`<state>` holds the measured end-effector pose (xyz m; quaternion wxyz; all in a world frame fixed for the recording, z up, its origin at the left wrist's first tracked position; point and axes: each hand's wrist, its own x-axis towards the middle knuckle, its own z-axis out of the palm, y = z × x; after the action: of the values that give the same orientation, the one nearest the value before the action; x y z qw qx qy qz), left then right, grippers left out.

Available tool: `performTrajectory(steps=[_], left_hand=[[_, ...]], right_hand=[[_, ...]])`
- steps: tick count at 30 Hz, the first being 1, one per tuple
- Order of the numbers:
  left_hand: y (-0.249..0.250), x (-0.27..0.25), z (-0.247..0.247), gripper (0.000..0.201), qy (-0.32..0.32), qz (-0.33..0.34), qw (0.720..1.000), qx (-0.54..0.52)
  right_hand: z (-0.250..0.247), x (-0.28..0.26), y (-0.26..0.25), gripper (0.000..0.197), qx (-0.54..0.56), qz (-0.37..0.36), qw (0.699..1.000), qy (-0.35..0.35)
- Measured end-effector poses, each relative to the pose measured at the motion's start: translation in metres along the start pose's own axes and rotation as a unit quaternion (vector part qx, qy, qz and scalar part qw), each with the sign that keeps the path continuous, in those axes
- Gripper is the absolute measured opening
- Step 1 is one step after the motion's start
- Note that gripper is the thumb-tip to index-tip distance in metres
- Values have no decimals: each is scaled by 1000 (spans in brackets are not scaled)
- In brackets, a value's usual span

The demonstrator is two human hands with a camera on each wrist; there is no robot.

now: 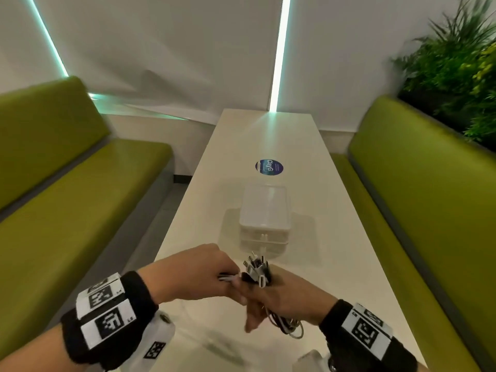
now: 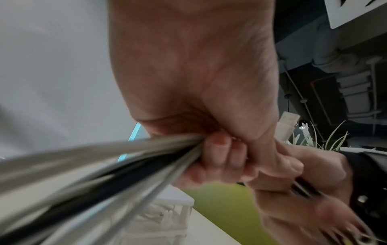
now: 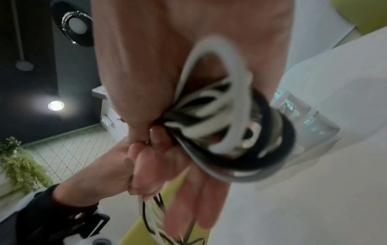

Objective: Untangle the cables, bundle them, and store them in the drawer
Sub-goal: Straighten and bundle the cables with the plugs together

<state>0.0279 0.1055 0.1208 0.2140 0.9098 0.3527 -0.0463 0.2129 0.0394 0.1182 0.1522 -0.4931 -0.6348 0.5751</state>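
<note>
A bundle of black and white cables (image 1: 258, 270) is held above the near end of the white table (image 1: 268, 140), plug ends sticking up. My left hand (image 1: 233, 277) grips the strands from the left; in the left wrist view my left hand (image 2: 220, 149) pinches cable strands (image 2: 108, 165) that run off taut to the lower left. My right hand (image 1: 264, 294) holds the bundle from the right, with loops (image 1: 288, 327) hanging below it. In the right wrist view my right hand (image 3: 155, 132) clamps a coil of cables (image 3: 230, 132). The translucent drawer unit (image 1: 264, 213) stands just beyond, drawers closed.
Green benches run along the left (image 1: 67, 197) and the right (image 1: 416, 197) of the narrow table. A round blue sticker (image 1: 269, 167) lies past the drawer unit. Plants (image 1: 456, 63) fill the far right corner. The images are blurred by motion.
</note>
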Motion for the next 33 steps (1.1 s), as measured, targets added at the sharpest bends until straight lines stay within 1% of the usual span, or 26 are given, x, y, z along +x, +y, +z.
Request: performTrajectory(steps=[2, 4, 6, 8, 10, 11, 12, 13, 15, 17, 19, 21, 23, 26, 27, 28, 30, 31, 32, 33], left_hand=[[2, 3, -7, 35, -6, 8, 1000, 16], [6, 5, -18, 40, -4, 12, 1000, -2], [10, 5, -34, 44, 20, 22, 999, -45], [11, 3, -48, 42, 43, 17, 992, -117], [9, -1, -49, 46, 42, -10, 974, -222], [9, -4, -45, 48, 37, -17, 958, -283], [10, -6, -40, 51, 37, -16, 943, -331], [10, -9, -33, 53, 49, -9, 933, -357], [10, -13, -25, 53, 90, -6, 928, -361], [9, -14, -20, 55, 126, -9, 929, -347], [11, -15, -19, 54, 154, -17, 936, -316], [14, -15, -16, 54, 178, -19, 942, -284], [16, -15, -11, 56, 198, -25, 939, -280], [16, -12, -3, 57, 198, -35, 934, -296], [14, -11, 0, 57, 189, -32, 934, -301], [13, -10, 1, 58, 177, -27, 937, -300], [12, -8, -1, 59, 152, -15, 949, -276], [10, -7, -2, 61, 141, -9, 954, -264], [9, -6, -3, 63, 134, -6, 958, -255], [8, -4, -4, 66, 130, -7, 960, -247]], right_hand=[[-3, -1, -2, 48, 60, -1, 998, -23], [-7, -5, -7, 34, 50, -6, 999, 9], [-16, -8, -14, 38, 49, -4, 997, 55], [-28, -13, -20, 41, 78, -25, 993, 87], [-37, -19, -25, 38, 129, -57, 983, 114], [-39, -20, -25, 33, 148, -68, 978, 126], [-38, -22, -25, 29, 150, -72, 977, 136], [-34, -22, -25, 24, 139, -71, 977, 144], [-20, -22, -24, 18, 129, -71, 976, 162], [-8, -18, -22, 12, 155, -69, 967, 188], [-3, -13, -19, 14, 174, -64, 958, 220], [0, -8, -17, 23, 162, -63, 952, 253], [3, -3, -14, 25, 154, -55, 947, 275], [3, -1, -10, 25, 141, -52, 954, 259], [0, -1, -8, 24, 126, -56, 960, 242], [-4, -3, -7, 26, 115, -61, 968, 215], [-10, -6, -8, 39, 111, -70, 979, 157], [-13, -7, -7, 42, 115, -72, 981, 140], [-14, -8, -5, 40, 117, -72, 980, 141], [-14, -8, -2, 35, 119, -70, 978, 158]])
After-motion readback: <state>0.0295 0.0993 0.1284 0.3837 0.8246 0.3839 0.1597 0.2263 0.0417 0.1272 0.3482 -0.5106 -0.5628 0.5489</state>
